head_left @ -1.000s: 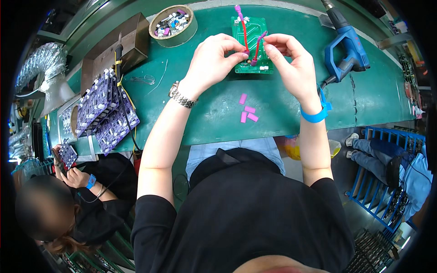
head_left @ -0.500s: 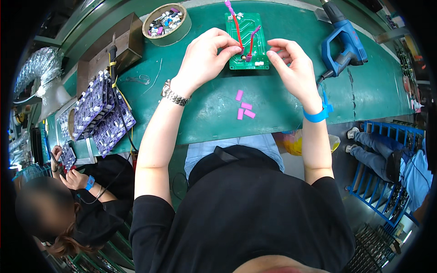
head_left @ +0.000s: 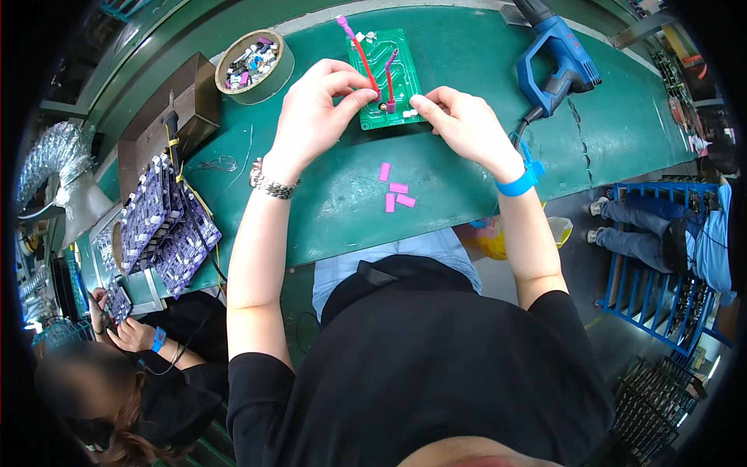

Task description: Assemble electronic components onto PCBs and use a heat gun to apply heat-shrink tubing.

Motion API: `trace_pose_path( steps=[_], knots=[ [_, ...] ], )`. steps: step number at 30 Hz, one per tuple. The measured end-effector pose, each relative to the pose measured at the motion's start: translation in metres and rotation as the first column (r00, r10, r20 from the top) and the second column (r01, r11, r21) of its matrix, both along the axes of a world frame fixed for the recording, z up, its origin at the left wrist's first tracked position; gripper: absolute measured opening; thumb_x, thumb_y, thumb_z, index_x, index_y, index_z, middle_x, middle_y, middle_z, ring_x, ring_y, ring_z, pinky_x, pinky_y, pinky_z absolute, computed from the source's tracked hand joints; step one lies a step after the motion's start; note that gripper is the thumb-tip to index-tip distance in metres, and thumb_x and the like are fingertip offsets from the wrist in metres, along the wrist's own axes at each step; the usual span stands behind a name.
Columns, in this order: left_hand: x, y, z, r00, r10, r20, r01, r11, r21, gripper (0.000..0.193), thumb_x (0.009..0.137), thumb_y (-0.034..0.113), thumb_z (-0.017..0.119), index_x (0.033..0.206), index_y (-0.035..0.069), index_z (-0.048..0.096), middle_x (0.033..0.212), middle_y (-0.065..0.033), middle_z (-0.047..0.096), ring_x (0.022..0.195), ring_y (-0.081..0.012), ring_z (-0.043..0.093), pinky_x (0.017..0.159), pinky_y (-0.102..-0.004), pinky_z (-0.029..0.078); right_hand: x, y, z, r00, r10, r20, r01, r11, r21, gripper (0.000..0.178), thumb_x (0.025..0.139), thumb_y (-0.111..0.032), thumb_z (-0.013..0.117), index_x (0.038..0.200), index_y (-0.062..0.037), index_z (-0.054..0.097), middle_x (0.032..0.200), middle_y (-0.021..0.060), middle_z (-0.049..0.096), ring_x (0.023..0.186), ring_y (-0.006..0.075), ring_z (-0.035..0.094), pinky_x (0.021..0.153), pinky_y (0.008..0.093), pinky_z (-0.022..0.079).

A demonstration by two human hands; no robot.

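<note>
Pink sleeves (head_left: 398, 187), four, lie loose at frame centre, by my reckoning unfitted. Past them, upper centre, green circuit board (head_left: 403, 76) with two red wires (head_left: 390, 80) already standing; I have left hand (head_left: 320, 113) pinched on the left wire's (head_left: 362, 60) foot, right hand (head_left: 463, 124) at the board's right edge, its grip unclear to me. Beyond, upper right: blue heat gun (head_left: 559, 64).

Cannot fully see the foot of the longer red wire (head_left: 363, 61) on the green circuit board (head_left: 404, 78), partly behind the left hand (head_left: 320, 110). Cannot see some fingertips of the right hand (head_left: 465, 124), curled out of sight just beside the board. Cannot tell apart the tiny parts (head_left: 254, 64) in the round bowl (head_left: 264, 90) left of the board. Cannot see the nozzle tip of the blue heat gun (head_left: 563, 54) right of the board, cut off by the top edge.
</note>
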State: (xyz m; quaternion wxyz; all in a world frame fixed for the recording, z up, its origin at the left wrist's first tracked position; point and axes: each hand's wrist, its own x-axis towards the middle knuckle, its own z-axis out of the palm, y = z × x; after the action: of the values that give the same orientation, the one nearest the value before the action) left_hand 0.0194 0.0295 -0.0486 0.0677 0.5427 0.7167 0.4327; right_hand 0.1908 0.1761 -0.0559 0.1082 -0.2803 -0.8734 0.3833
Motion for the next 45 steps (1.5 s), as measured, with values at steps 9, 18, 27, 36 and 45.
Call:
trace_pose_path(
  steps=[9, 18, 27, 36, 45],
  knots=[
    [0.009, 0.003, -0.001, 0.996, 0.033, -0.083, -0.033, 0.999, 0.008, 0.022, 0.08, 0.018, 0.07, 0.098, 0.008, 0.065, 0.102, -0.0056, 0.059, 0.076, -0.0154, 0.063, 0.07, -0.0289, 0.051, 0.014, 0.006, 0.016, 0.997, -0.064, 0.032, 0.061, 0.995, 0.078, 0.047, 0.087, -0.046, 0.058, 0.099, -0.0009, 0.065, 0.08, 0.0124, 0.068, 0.076, 0.0245, 0.066, 0.071, 0.0336, 0.051],
    [-0.019, 0.011, -0.023, 0.496, 0.115, 0.86, 0.02, 0.989, -0.144, 0.041, 0.088, 0.013, 0.063, 0.121, -0.007, 0.049, 0.104, -0.0135, 0.062, 0.086, -0.0163, 0.064, 0.077, -0.0285, 0.056, 0.108, 0.135, -0.009, 0.674, -0.678, -0.292, 0.738, 0.619, 0.266, 0.055, 0.083, -0.045, 0.065, 0.11, 0.0031, 0.061, 0.095, 0.0089, 0.066, 0.081, 0.0145, 0.063, 0.073, 0.0262, 0.05],
    [-0.046, 0.076, -0.021, 0.397, 0.092, 0.913, -0.128, 0.991, -0.044, 0.021, 0.086, 0.003, 0.061, 0.105, -0.005, 0.058, 0.094, -0.0111, 0.064, 0.082, -0.018, 0.065, 0.076, -0.0296, 0.056, 0.099, 0.19, -0.007, 0.709, -0.704, -0.047, 0.615, 0.649, -0.448, 0.04, 0.076, -0.039, 0.076, 0.091, -0.0044, 0.065, 0.083, 0.0031, 0.061, 0.063, 0.0117, 0.056, 0.06, 0.0245, 0.049],
    [-0.071, 0.097, -0.018, 0.619, 0.185, 0.764, -0.073, 0.981, -0.179, 0.036, 0.087, 0.014, 0.064, 0.114, -0.008, 0.055, 0.102, -0.012, 0.062, 0.09, -0.017, 0.063, 0.079, -0.0296, 0.054, 0.099, 0.189, 0.005, 0.626, -0.695, -0.353, 0.129, 0.539, -0.833, 0.023, 0.084, -0.015, 0.066, 0.097, 0.0023, 0.057, 0.079, 0.0103, 0.065, 0.062, 0.0168, 0.062, 0.055, 0.0257, 0.054],
    [-0.052, 0.081, -0.002, 0.984, 0.155, -0.089, -0.152, 0.987, 0.044, 0.029, 0.083, 0.024, 0.067, 0.108, 0.009, 0.066, 0.105, -0.0079, 0.062, 0.089, -0.0179, 0.062, 0.079, -0.0314, 0.049, 0.13, 0.062, 0.086, 0.8, -0.342, -0.493, 0.179, 0.92, -0.348, 0.019, 0.086, -0.009, 0.061, 0.1, 0.0002, 0.053, 0.077, 0.0067, 0.057, 0.064, 0.0132, 0.054, 0.059, 0.0248, 0.042]
  ],
)
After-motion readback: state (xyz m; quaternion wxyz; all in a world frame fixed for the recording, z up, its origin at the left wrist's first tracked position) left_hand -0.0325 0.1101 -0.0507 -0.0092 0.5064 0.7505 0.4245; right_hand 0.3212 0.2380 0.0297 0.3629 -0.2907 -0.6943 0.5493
